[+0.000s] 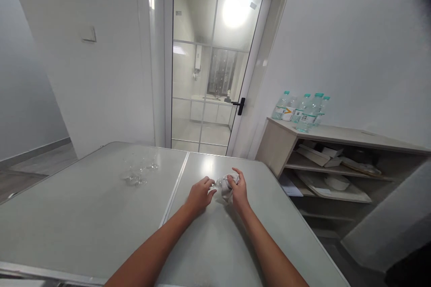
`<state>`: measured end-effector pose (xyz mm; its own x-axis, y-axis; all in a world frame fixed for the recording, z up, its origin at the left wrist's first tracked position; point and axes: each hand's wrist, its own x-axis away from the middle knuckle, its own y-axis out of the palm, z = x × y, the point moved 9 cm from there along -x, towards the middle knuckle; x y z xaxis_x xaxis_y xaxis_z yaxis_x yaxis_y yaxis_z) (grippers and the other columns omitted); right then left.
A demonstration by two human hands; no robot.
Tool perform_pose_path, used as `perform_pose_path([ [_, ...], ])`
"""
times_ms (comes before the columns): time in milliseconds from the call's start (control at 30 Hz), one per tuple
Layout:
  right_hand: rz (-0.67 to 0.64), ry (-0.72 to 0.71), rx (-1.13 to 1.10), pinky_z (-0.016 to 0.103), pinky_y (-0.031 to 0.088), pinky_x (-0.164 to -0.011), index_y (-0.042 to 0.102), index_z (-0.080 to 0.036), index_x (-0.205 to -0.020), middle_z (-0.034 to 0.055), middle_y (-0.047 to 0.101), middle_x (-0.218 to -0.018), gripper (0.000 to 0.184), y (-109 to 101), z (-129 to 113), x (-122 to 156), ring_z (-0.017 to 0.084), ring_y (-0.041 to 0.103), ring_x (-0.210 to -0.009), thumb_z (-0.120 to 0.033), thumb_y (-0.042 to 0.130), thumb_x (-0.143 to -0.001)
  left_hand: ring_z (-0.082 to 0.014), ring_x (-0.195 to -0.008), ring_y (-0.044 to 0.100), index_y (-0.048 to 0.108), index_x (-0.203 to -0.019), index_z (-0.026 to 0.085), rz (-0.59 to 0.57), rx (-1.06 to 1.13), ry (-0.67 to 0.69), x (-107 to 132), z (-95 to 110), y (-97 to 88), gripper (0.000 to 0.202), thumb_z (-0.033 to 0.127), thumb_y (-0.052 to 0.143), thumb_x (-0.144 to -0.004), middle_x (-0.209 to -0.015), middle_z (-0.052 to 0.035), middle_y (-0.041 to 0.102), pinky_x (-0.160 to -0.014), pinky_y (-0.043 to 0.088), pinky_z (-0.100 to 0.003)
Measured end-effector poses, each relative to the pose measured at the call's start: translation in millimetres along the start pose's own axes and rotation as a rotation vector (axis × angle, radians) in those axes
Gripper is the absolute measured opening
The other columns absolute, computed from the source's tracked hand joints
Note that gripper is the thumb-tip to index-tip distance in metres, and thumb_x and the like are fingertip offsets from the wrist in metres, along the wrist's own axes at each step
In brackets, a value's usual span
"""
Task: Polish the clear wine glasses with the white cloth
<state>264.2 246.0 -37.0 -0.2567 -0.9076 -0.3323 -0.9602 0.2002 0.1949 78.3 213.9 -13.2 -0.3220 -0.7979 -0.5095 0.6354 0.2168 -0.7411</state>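
Note:
Over the right half of the table, my left hand is closed, fingertips and thumb pinching the near end of a small clear, glass-like object. Its exact kind is too small to make out. My right hand grips a white cloth, which bunches around the other end of the clear object and hangs below the fingers. On the left half of the table lies a loose group of clear, shiny glass-like objects, their shapes hard to tell against the pale top.
The pale glossy table has a metal strip across it. On the right, a low shelf unit carries several clear bottles with green caps, and its shelves hold a white bowl. Behind stands a glass-paned door.

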Motion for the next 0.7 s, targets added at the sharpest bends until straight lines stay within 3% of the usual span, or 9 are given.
perform_pose_path([
  [100,-0.013,0.07,-0.106,0.025,0.046,-0.06,0.055,-0.024,-0.13,-0.0037,0.06,-0.076,0.061,3.4,6.7,1.5,0.015,0.055,-0.064,-0.046,0.077,-0.078,-0.0222,-0.09,0.066,0.072,-0.112,0.022,-0.018,-0.056,-0.035,-0.3,-3.2,3.3,0.023,0.024,0.062,-0.091,-0.098,-0.0087,0.072,-0.075,0.045,-0.029],
  [167,-0.031,0.083,-0.148,0.025,0.045,-0.061,0.054,-0.024,-0.131,-0.0036,0.06,-0.076,0.06,6.7,4.3,3.8,0.015,0.055,-0.064,-0.044,0.077,-0.079,-0.0216,-0.085,0.065,0.075,-0.107,0.021,-0.004,0.019,-0.071,-0.2,-6.9,5.1,0.021,0.025,0.062,-0.091,-0.09,-0.0076,0.073,-0.073,0.043,-0.029],
  [233,-0.047,0.069,-0.15,0.025,0.045,-0.062,0.054,-0.024,-0.131,-0.0035,0.06,-0.077,0.059,8.3,-2.4,6.0,0.015,0.055,-0.065,-0.043,0.076,-0.08,-0.0185,-0.072,0.062,0.078,-0.093,0.018,-0.013,0.197,-0.126,0.0,-11.9,9.8,0.018,0.028,0.064,-0.089,-0.075,-0.0051,0.071,-0.068,0.04,-0.028],
  [333,-0.083,0.022,-0.087,0.025,0.043,-0.062,0.055,-0.023,-0.132,-0.0039,0.058,-0.076,0.057,9.0,-15.1,8.5,0.015,0.053,-0.065,-0.044,0.074,-0.083,-0.0128,-0.053,0.049,0.077,-0.072,0.013,-0.079,0.588,-0.265,0.5,-23.0,23.8,0.03,0.039,0.066,-0.084,-0.056,-0.0012,0.059,-0.057,0.035,-0.027],
  [500,-0.14,-0.06,0.013,0.025,0.043,-0.065,0.055,-0.024,-0.133,-0.0036,0.058,-0.078,0.055,11.4,-31.5,12.7,0.015,0.052,-0.069,-0.044,0.073,-0.085,-0.0075,-0.046,0.039,0.078,-0.078,0.009,-0.218,1.079,-0.488,5.5,-36.6,46.5,0.044,0.052,0.077,-0.07,-0.056,0.0013,0.052,-0.048,0.032,-0.024],
  [600,-0.138,-0.07,0.029,0.025,0.044,-0.066,0.055,-0.024,-0.133,-0.0032,0.058,-0.078,0.055,13.3,-32.6,14.5,0.016,0.053,-0.069,-0.044,0.073,-0.085,-0.0063,-0.045,0.037,0.077,-0.074,0.009,-0.23,1.158,-0.51,6.6,-39.1,49.2,0.045,0.054,0.079,-0.069,-0.055,0.0025,0.048,-0.046,0.032,-0.023],
  [700,-0.07,-0.066,-0.015,0.025,0.045,-0.063,0.053,-0.024,-0.135,-0.0025,0.058,-0.078,0.056,8.9,-29.4,12.5,0.015,0.053,-0.067,-0.047,0.071,-0.087,-0.0066,-0.044,0.039,0.077,-0.074,0.009,-0.142,1.11,-0.476,3.1,-41.0,43.2,0.049,0.057,0.079,-0.068,-0.054,0.002,0.049,-0.045,0.033,-0.023],
])
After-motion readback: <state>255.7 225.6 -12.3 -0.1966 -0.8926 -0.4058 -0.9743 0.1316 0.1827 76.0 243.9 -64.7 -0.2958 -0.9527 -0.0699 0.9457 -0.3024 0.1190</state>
